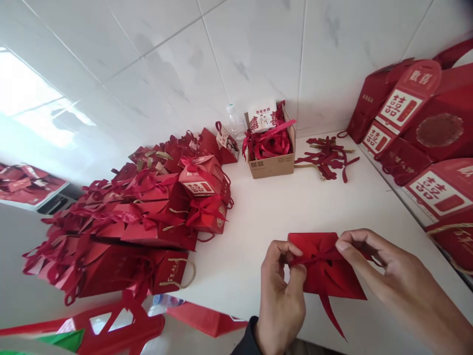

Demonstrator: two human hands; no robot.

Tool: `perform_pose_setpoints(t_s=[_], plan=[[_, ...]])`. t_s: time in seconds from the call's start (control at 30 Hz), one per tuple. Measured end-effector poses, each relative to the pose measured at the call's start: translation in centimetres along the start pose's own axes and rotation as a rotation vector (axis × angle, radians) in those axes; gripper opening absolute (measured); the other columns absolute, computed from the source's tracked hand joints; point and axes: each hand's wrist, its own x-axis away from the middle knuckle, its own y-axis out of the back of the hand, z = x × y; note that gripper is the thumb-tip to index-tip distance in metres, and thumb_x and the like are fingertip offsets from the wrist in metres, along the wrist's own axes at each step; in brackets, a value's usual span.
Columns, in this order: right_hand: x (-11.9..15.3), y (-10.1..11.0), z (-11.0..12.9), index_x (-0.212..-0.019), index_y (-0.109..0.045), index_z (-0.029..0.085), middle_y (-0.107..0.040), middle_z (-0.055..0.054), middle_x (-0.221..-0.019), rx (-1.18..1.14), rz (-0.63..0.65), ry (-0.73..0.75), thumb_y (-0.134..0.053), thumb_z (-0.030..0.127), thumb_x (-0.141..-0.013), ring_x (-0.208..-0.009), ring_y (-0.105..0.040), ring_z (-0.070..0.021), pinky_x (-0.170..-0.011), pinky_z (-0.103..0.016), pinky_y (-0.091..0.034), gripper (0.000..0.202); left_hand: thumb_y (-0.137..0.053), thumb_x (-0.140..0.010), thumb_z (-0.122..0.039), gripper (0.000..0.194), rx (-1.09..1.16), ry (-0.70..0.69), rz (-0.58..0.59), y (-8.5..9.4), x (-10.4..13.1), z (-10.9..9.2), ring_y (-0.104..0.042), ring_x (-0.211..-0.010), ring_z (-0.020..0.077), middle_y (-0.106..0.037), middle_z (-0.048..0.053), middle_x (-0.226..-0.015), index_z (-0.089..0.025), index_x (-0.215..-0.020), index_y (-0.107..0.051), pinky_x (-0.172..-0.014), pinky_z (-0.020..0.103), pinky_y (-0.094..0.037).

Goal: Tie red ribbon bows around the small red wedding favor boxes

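A red gift box (321,280) rests on the white table (254,212) near its front edge, with a dark red ribbon (325,301) crossing its top and one tail hanging over the near side. My left hand (283,296) pinches the ribbon at the box's left side, thumb and index finger together. On the right, my right hand (384,271) pinches the ribbon between thumb and index finger above the box's right part. The middle of the ribbon forms a crossing or loop on the folded top; its exact shape is hard to tell.
Many red boxes with ribbons (125,227) fill the table's left side. A cardboard box of ribbons (273,165) stands at the back beside a clear bottle (234,121). Loose tasselled ribbons (327,158) lie right of it. Large red bags (439,128) line the right edge.
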Motion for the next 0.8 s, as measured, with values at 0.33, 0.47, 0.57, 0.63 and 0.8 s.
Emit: perform_pose_setpoints(t_s=[0.33, 0.47, 0.57, 0.63, 0.8], plan=[[0.4, 0.2, -0.4, -0.112, -0.066, 0.028, -0.073, -0.008, -0.113, -0.062, -0.029, 0.033, -0.054, 0.065, -0.094, -0.106, -0.069, -0.0285, -0.066, -0.032, -0.056, 0.043, -0.064, -0.093, -0.028, 0.016, -0.109, -0.201, 0.073, 1.5, 0.4, 0.3, -0.056, -0.095, 0.0199, -0.059, 0.004, -0.1, -0.025, -0.109, -0.064, -0.089, 0.031, -0.046], [1.2, 1.0, -0.5, -0.121, -0.064, 0.029, -0.07, -0.009, -0.125, -0.083, -0.106, -0.001, -0.052, 0.063, -0.097, -0.116, -0.066, -0.0289, -0.08, -0.037, -0.058, 0.043, -0.063, -0.095, -0.036, 0.02, -0.04, -0.193, 0.001, 2.7, 0.0, 1.5, -0.058, -0.093, 0.0195, -0.059, 0.004, -0.109, -0.027, -0.113, -0.065, -0.087, 0.032, -0.047], [2.0, 1.3, -0.9, -0.121, -0.063, 0.029, -0.068, -0.01, -0.129, -0.09, -0.11, -0.03, -0.053, 0.065, -0.096, -0.119, -0.064, -0.0299, -0.091, -0.043, -0.057, 0.046, -0.06, -0.097, -0.035, 0.023, -0.085, -0.183, 0.033, 3.6, -0.2, 1.9, -0.061, -0.1, 0.0217, -0.06, 0.008, -0.124, -0.028, -0.118, -0.065, -0.09, 0.035, -0.05], [2.4, 1.2, -1.3, -0.125, -0.061, 0.029, -0.068, -0.011, -0.132, -0.092, -0.089, -0.052, -0.054, 0.068, -0.094, -0.122, -0.063, -0.031, -0.099, -0.047, -0.054, 0.051, -0.057, -0.098, -0.034, 0.033, -0.154, -0.208, 0.116, 4.1, -0.2, 2.1, -0.059, -0.119, 0.0267, -0.055, 0.01, -0.141, -0.03, -0.13, -0.062, -0.1, 0.041, -0.05], [3.1, 1.0, -1.9, -0.144, -0.05, 0.032, -0.066, -0.011, -0.138, -0.106, 0.076, -0.145, -0.053, 0.072, -0.093, -0.13, -0.06, -0.0318, -0.103, -0.05, -0.052, 0.065, -0.054, -0.098, -0.021, 0.065, -0.288, -0.264, 0.272, 4.2, 0.3, 2.3, -0.022, -0.158, 0.0303, -0.028, 0.006, -0.17, -0.038, -0.158, -0.036, -0.125, 0.056, -0.027]])
